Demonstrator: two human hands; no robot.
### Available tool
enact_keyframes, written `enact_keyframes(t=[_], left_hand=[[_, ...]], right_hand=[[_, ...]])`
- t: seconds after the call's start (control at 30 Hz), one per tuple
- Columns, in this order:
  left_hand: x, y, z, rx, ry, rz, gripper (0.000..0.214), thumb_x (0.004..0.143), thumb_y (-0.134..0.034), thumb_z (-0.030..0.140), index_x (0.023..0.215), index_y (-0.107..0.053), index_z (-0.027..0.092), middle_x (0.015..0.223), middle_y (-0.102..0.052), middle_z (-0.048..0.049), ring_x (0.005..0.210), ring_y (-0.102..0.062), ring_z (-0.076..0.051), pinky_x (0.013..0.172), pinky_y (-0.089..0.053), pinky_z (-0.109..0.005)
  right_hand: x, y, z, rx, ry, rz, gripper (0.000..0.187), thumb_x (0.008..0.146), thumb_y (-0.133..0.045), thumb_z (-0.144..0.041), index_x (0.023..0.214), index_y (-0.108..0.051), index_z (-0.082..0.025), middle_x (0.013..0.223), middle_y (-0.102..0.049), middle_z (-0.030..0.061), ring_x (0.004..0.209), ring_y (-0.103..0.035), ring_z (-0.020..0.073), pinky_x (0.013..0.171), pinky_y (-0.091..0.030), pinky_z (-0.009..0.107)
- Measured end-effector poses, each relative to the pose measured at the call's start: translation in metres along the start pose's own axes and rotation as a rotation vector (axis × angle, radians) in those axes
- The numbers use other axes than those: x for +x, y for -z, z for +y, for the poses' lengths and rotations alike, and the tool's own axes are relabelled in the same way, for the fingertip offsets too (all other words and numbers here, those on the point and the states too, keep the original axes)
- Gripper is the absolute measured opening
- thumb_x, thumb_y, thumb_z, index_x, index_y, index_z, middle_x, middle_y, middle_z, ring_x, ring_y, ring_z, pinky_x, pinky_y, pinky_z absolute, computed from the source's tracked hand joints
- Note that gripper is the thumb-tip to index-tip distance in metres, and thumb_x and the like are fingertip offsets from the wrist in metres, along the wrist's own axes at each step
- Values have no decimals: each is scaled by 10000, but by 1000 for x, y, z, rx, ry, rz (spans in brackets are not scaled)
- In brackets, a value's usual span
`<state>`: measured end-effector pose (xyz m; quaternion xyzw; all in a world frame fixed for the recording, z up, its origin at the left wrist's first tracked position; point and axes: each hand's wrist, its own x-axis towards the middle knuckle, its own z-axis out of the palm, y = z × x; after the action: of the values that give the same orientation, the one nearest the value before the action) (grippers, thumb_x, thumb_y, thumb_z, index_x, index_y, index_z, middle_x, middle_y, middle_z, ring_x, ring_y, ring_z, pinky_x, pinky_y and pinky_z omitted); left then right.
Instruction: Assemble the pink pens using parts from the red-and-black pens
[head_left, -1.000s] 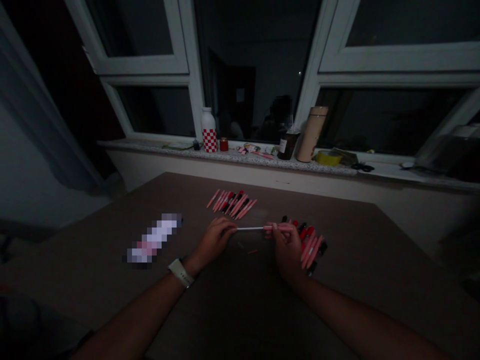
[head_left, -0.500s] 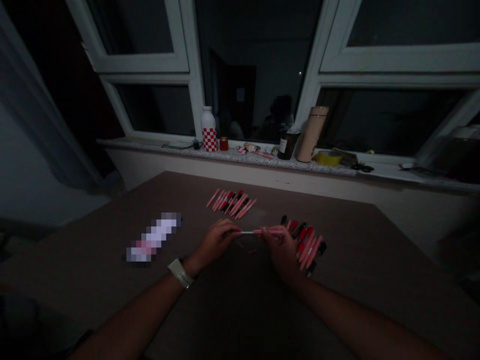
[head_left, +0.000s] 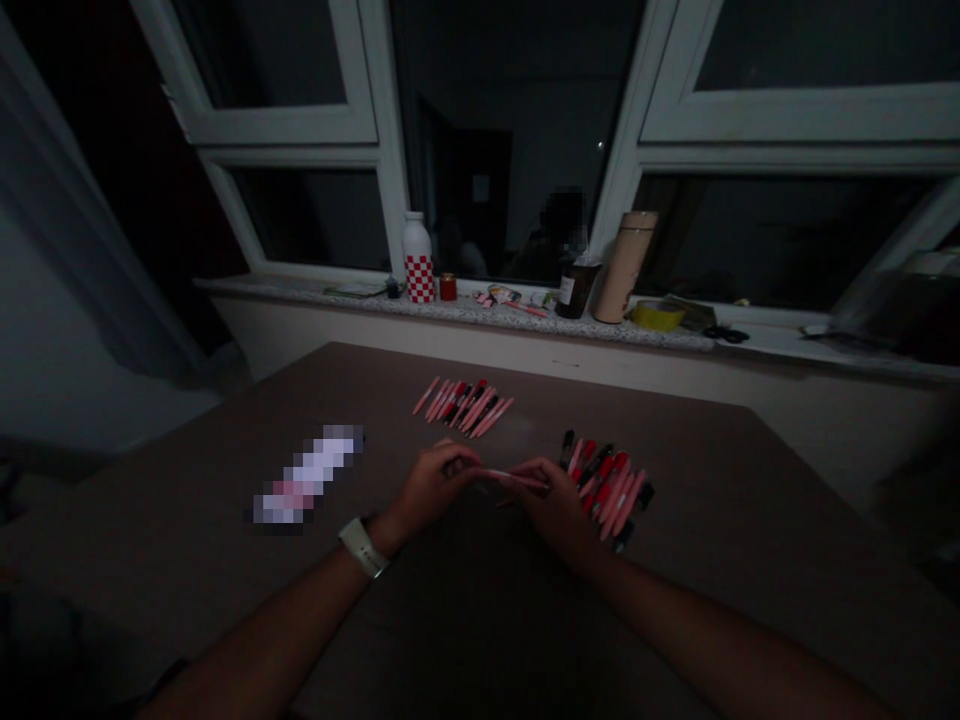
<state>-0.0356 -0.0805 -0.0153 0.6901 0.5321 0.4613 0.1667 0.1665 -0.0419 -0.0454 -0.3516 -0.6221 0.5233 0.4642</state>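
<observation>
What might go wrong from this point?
The pen, held at its ends by the left grip and right grip, could slip if either loosens.

The small loose piece beneath could be brushed away and is hard to see in this dim light.

The right pile, close beside the right grip, might get knocked.

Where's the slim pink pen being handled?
Below centre in the head view, the slim pink pen is held between left hand and right hand, left of the nearer pink, red and black pens.

In dim light we face white-framed windows (head_left: 517,120) above a speckled windowsill (head_left: 480,314), a grey curtain (head_left: 97,260) leftward, and a brown tabletop (head_left: 675,450).
</observation>
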Motion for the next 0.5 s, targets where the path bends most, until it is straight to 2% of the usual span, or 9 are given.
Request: enact_keyframes(t=[0.27,0.4,0.5], left_hand=[[0,1,4,-3,22,0,109,842,-679,276,841,-724,176,793,-646,-21,680,-547,-128,625,-427,-231],[1,1,5,5,41,-21,122,830,-679,281,807,-728,171,759,-648,-24,678,-558,-134,619,-422,-230],[0,0,5,-2,64,-23,144,834,-678,301,810,-733,170,758,-672,-29,689,-576,-141,616,-421,-230]], right_hand=[[-1,-5,-5,17,-35,-121,312,754,-763,-484,861,-663,-209,802,-724,22,741,-696,187,668,-540,295],[-2,-5,-5,1,-42,-196,324,806,-713,-504,936,-681,-210,839,-729,26,723,-681,173,641,-523,281],[-2,-6,-6,-18,-33,-202,342,823,-688,-520,964,-684,-209,848,-735,26,714,-678,169,634,-522,279]])
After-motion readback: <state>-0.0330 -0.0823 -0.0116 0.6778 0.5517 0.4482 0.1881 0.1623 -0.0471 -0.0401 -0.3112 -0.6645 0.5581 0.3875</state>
